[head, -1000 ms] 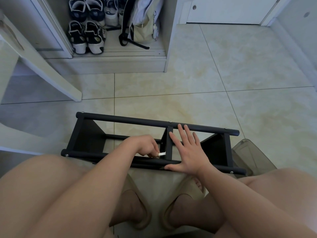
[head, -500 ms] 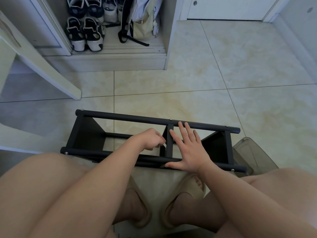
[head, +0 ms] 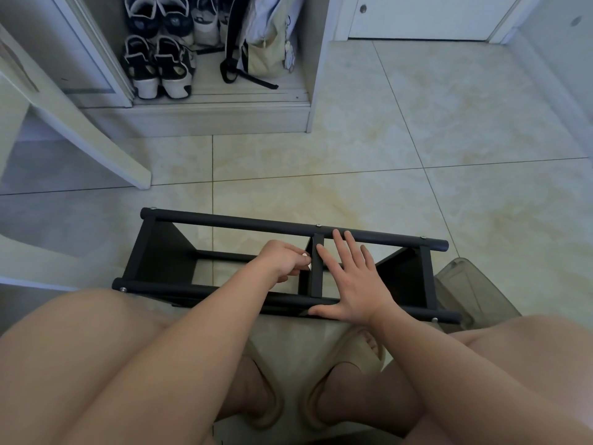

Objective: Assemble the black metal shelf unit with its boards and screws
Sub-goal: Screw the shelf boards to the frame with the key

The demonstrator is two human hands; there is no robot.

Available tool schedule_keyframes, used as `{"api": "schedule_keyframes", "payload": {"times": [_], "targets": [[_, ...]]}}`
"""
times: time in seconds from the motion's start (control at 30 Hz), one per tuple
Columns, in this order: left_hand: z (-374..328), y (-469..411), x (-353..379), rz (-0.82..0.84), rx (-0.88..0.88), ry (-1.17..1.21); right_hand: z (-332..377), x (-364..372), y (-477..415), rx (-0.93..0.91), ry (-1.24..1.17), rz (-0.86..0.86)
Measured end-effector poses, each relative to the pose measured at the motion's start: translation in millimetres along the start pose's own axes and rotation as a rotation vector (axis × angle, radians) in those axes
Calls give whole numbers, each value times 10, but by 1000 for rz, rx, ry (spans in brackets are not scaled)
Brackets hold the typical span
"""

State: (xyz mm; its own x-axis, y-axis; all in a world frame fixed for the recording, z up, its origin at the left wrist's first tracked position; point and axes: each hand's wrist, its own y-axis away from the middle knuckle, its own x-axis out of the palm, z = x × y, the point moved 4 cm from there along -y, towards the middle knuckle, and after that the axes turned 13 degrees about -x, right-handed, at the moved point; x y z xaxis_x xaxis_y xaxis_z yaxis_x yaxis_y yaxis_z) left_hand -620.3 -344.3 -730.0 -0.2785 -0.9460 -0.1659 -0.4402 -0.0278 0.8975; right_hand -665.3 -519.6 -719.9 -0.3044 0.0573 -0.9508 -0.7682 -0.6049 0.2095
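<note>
The black metal shelf unit (head: 244, 223) lies on its side on the tiled floor in front of my knees, with dark boards at both ends and a middle crossbar (head: 317, 268). My left hand (head: 285, 261) is curled and pinches a small white piece (head: 308, 266) against the left side of that crossbar. My right hand (head: 349, 277) lies flat with fingers spread over the frame just right of the crossbar, thumb on the near rail. Silver screw heads show on the rail ends.
A translucent plastic bin (head: 471, 293) sits by the frame's right end. A white furniture leg (head: 96, 136) slants at left. An open closet holds shoes (head: 160, 69) and a bag (head: 266, 43). My feet in slippers (head: 346, 364) are under the frame.
My left hand has moved up along the crossbar from the near rail toward its middle, still holding the small white piece. My right hand stays flat on the frame.
</note>
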Motion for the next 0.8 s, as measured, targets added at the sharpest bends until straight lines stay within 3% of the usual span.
{"api": "schedule_keyframes", "payload": {"times": [0.5, 0.8], "targets": [[58, 14, 65, 107, -151, 2, 2, -8, 0, -4, 6, -4], [40, 58, 49, 130, -181, -148, 1, 4, -5, -1, 12, -14]]}}
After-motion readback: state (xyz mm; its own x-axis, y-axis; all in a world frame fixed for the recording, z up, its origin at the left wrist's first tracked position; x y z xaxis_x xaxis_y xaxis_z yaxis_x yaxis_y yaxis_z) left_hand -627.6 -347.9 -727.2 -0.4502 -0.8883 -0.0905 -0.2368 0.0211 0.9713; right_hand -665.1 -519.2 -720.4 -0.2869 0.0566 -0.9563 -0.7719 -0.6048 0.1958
